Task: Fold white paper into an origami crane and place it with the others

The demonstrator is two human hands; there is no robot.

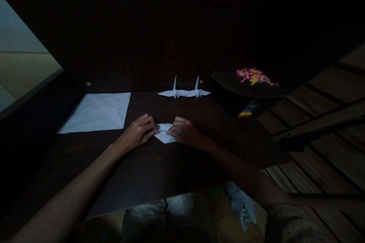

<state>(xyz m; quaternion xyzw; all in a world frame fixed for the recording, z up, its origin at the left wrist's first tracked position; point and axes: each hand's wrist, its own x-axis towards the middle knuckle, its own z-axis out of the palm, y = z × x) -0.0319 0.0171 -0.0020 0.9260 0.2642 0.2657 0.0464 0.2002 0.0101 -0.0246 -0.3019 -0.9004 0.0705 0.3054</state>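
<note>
A small folded piece of white paper (165,138) lies on the dark desk between my hands. The fingers of my left hand (142,131) are bent and pinch its left side. My right hand (184,132) is closed over the right side, fingertips pressed at a crease across the middle. Part of the paper is hidden under the fingers. Just beyond, two white origami cranes (176,93) stand side by side against the back panel, their wings overlapping. To the left is a larger creased sheet of white paper (99,113), lying flat.
On a raised dark corner shelf (228,82) at the right sits a heap of small bright coloured pieces (253,76). A dark side panel (31,95) bounds the desk on the left. Below the front edge hangs or lies a plastic bag (242,205). Wooden slats (327,152) show at right.
</note>
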